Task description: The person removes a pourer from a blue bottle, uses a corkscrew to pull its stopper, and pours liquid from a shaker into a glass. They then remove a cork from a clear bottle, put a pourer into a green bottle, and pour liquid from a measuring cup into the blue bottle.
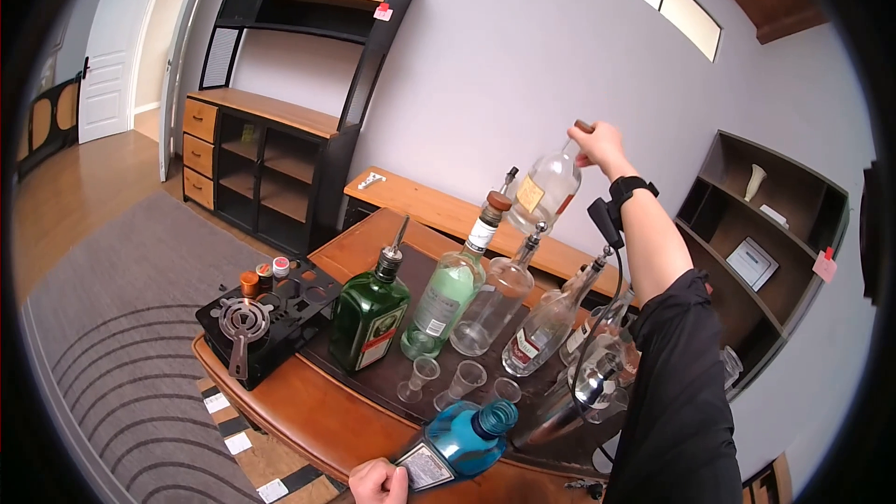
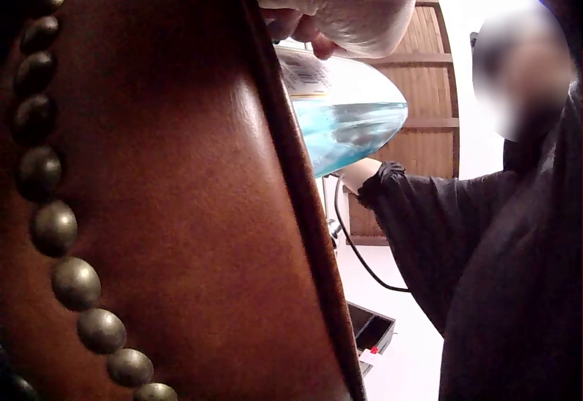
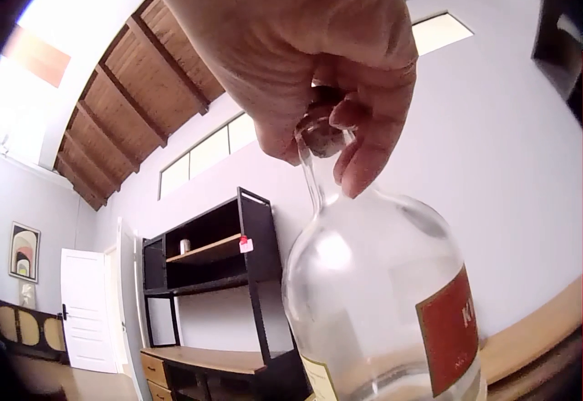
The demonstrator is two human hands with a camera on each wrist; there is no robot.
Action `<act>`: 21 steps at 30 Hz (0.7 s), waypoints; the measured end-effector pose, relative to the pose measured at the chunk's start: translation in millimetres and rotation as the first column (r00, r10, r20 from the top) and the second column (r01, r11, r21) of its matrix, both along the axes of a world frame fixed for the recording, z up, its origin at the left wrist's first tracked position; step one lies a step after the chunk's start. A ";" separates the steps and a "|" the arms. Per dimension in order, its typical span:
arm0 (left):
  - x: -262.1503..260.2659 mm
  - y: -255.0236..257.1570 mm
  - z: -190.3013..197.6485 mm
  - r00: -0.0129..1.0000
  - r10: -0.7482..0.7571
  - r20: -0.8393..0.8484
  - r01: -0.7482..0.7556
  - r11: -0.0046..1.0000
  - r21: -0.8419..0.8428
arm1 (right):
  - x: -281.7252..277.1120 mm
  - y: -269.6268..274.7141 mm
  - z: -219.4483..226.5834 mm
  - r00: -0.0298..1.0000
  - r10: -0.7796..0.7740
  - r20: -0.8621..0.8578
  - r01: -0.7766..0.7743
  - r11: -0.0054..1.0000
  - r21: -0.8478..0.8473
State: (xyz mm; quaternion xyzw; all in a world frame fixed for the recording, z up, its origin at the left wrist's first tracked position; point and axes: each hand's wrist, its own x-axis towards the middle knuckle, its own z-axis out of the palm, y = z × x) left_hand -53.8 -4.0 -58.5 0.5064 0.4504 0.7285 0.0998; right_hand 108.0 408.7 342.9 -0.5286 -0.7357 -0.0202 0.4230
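Note:
My right hand (image 1: 600,149) grips a clear glass bottle (image 1: 546,185) by its neck, just under a brown stopper (image 1: 584,126). The bottle hangs above the others; a red label (image 3: 449,331) shows on it in the right wrist view. My left hand (image 1: 378,482) rests at the table's front edge, fingers loosely curled, right beside the base of a blue bottle (image 1: 464,439). That blue bottle has no cap, and its label faces me. Behind it stand a pale green bottle (image 1: 443,308), a dark green bottle (image 1: 371,317) with a pourer, and a clear bottle (image 1: 490,308) with a pourer.
Small glasses (image 1: 461,381) line the space behind the blue bottle. A metal shaker (image 1: 560,411) and more bottles (image 1: 541,331) crowd the right. At left, a black bar caddy (image 1: 308,303) holds a strainer (image 1: 243,320). A wooden bench (image 1: 457,210) lies beyond the brown leather table (image 1: 289,401).

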 end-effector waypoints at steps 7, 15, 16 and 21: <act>-2.3 2.8 -4.1 0.999 -0.035 -0.012 0.036 0.999 0.014 | 9.1 37.2 -51.9 0.991 -0.076 0.110 0.102 0.963 -0.248; -5.1 5.0 -1.7 0.999 -0.032 -0.025 0.034 0.994 0.104 | 13.0 50.6 -106.6 0.947 -0.090 0.308 0.265 0.761 -0.592; -5.5 5.4 -1.9 0.999 -0.028 -0.022 0.030 0.994 0.101 | 11.9 52.7 -111.4 0.947 -0.085 0.311 0.264 0.760 -0.594; -6.0 5.8 -2.5 0.999 -0.032 -0.026 0.035 0.991 0.126 | 21.3 76.3 -136.8 0.931 -0.054 0.360 0.321 0.591 -0.740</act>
